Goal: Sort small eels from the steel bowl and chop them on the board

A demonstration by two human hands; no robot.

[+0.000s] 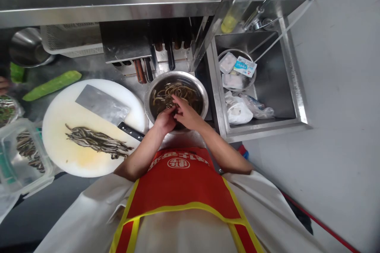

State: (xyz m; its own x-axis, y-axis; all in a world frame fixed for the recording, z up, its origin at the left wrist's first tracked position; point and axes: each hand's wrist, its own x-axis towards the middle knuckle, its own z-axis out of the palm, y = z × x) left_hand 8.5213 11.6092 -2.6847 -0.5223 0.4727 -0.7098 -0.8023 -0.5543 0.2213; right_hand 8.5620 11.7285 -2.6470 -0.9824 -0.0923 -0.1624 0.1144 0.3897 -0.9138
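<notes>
A round metal bowl (pixel 147 101) of water holds many thin, brownish eel-like strips (pixel 181 90). My left hand (pixel 165 121) is over the bowl's near side, closed with its fingertips pinched on some dark strips. Meeting it from the right, my right hand (pixel 186 112) has its index finger stretched out and its fingers apart. What lies between the fingertips is partly hidden. To the left, a cleaver (pixel 102 104) rests on a round white cutting board (pixel 56 142). A bundle of dark strips (pixel 96 141) lies on the board below the blade.
The sink (pixel 274 99) at right holds packages in a metal bowl (pixel 254 81) and white bags (pixel 239 110). Knives (pixel 139 70) stand in a rack behind my bowl. Left are a green gourd (pixel 53 85), a plastic container (pixel 44 182) and another person's hand (pixel 3 85).
</notes>
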